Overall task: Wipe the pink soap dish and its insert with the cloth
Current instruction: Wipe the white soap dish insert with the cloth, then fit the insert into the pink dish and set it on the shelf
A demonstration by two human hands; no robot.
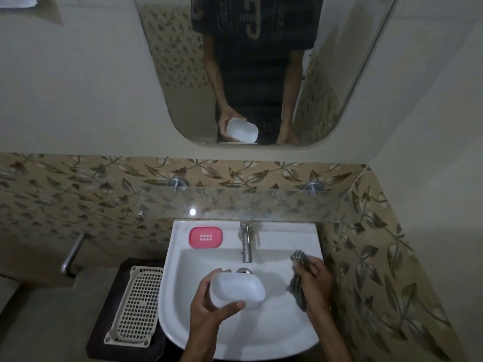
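Note:
My left hand (pixel 209 307) holds a white soap dish base (pixel 236 290) over the basin, hollow side up, thumb on its near rim. A pink insert (pixel 205 237) with a small grid of drain holes lies flat on the sink's back left ledge. To the right, my right hand (pixel 315 286) is closed around a dark grey striped cloth (pixel 298 278), bunched above the basin's right side. The cloth and the dish are apart.
The white sink (pixel 177 304) has a metal tap (pixel 245 244) at the back centre and a drain just beyond the dish. A glass shelf (pixel 261 202) overhangs the sink. A beige perforated basket (pixel 136 307) sits left of the basin. A mirror (pixel 339 74) hangs above.

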